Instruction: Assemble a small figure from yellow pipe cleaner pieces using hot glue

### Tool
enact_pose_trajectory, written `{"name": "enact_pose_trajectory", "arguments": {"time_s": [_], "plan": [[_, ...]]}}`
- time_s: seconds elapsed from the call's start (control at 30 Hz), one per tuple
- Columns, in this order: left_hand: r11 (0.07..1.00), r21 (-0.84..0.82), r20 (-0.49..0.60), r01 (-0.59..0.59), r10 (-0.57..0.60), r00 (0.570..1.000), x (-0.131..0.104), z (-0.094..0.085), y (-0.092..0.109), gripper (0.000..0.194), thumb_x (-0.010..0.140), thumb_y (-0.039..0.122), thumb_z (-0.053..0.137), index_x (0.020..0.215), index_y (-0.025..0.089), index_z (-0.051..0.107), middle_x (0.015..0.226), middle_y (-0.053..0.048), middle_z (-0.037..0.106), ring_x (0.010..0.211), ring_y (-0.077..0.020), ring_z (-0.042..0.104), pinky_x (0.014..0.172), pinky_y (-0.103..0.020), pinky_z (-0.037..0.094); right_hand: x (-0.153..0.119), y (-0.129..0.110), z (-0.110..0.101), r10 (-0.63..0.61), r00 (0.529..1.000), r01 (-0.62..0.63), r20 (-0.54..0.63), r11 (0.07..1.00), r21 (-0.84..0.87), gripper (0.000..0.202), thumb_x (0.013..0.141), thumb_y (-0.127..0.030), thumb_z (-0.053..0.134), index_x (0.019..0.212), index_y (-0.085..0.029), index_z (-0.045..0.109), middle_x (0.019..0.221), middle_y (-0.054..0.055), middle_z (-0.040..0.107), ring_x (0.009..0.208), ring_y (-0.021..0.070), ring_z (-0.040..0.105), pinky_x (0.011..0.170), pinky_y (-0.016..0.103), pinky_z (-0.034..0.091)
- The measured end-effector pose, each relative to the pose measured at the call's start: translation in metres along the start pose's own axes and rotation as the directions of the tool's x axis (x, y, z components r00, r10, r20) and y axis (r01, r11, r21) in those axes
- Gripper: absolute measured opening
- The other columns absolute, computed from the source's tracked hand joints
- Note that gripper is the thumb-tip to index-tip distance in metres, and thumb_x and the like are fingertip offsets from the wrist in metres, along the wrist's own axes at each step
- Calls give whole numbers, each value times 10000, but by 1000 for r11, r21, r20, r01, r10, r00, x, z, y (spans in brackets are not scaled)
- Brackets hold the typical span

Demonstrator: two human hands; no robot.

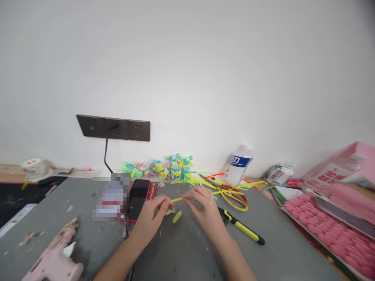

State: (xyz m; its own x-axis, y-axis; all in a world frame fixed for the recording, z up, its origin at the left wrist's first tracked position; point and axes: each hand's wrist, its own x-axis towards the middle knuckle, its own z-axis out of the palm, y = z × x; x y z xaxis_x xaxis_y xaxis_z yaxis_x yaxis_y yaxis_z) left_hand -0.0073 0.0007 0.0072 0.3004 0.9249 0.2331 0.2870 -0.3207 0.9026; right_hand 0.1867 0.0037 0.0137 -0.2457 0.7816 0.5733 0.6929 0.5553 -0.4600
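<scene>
My left hand (152, 215) and my right hand (205, 207) are side by side over a grey mat (181, 249). Both pinch the ends of a thin yellow pipe cleaner (176, 199) stretched between them. Just below it, a short yellow-green fuzzy piece (176, 217) lies on the mat. A second small green piece sits under my left fingers. A yellow and black utility knife (243, 228) lies right of my right wrist.
A red-cased phone (138, 198) lies left of my hands. Scissors (231, 189) and loose yellow strands rest behind them. Small colourful figures (175, 166) line the wall, next to a plastic bottle (238, 164). A pink glue gun (52, 259) sits front left, pink fuzzy strips (328, 230) at right.
</scene>
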Motion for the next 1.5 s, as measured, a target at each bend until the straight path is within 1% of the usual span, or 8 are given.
{"name": "enact_pose_trajectory", "arguments": {"time_s": [0.17,0.4,0.57,0.77,0.9,1.1,1.23,1.5], "plan": [[985,171,87,9,-24,996,0,5,-9,243,894,300,478,751,175,628,690,-2,627,649,-154,571,615,-232,379,-5,9,6,127,991,-130,-36,987,-92,181,917,-214,498,859,-225,669,870,42,660,864,210,604,793,331,352],[967,240,10,82,-87,996,1,5,-18,398,908,385,399,557,196,393,515,65,337,510,-112,361,528,-252,220,-12,34,11,265,928,-332,-263,909,-254,224,909,-332,457,990,-223,635,1047,78,659,1010,280,558,1003,563,190],[971,224,-24,85,-81,996,1,6,-19,380,890,377,396,560,213,304,525,75,269,516,-108,301,523,-262,191,-6,23,5,155,949,-187,-275,978,-95,296,962,-338,390,765,-199,561,897,69,643,893,234,564,943,464,307],[979,193,-11,62,-62,998,5,8,-33,360,862,369,414,547,211,340,517,68,326,530,-115,323,517,-263,209,-16,-53,35,-112,993,118,-40,972,205,130,947,-180,401,906,-207,521,900,56,604,877,199,535,810,333,397],[979,196,-25,56,-52,998,6,8,-36,395,864,397,418,532,212,310,501,77,286,519,-107,287,515,-265,199,-31,-126,74,-290,940,215,182,914,344,246,851,-281,581,1081,-207,540,981,59,642,924,220,561,858,356,415],[979,202,-69,37,-23,997,-1,9,-32,388,880,385,416,550,206,319,519,77,282,536,-106,281,519,-273,176,-22,-202,107,-45,843,5,535,997,76,614,760,-451,694,1256,-127,534,1178,177,638,1025,366,590,920,560,401],[979,204,-75,27,-12,997,-2,10,-33,383,866,386,438,546,208,325,516,76,282,532,-107,291,516,-274,169,-1,-213,110,21,717,15,697,999,-46,301,816,-292,654,1011,-63,664,962,218,708,920,367,668,833,506,479],[980,195,-59,-27,39,998,-5,5,-22,397,899,386,401,551,197,384,523,68,318,542,-111,332,528,-265,220,8,-193,103,8,764,-41,645,998,36,249,897,-290,546,1024,-86,613,941,247,706,857,372,696,676,444,521]]}}
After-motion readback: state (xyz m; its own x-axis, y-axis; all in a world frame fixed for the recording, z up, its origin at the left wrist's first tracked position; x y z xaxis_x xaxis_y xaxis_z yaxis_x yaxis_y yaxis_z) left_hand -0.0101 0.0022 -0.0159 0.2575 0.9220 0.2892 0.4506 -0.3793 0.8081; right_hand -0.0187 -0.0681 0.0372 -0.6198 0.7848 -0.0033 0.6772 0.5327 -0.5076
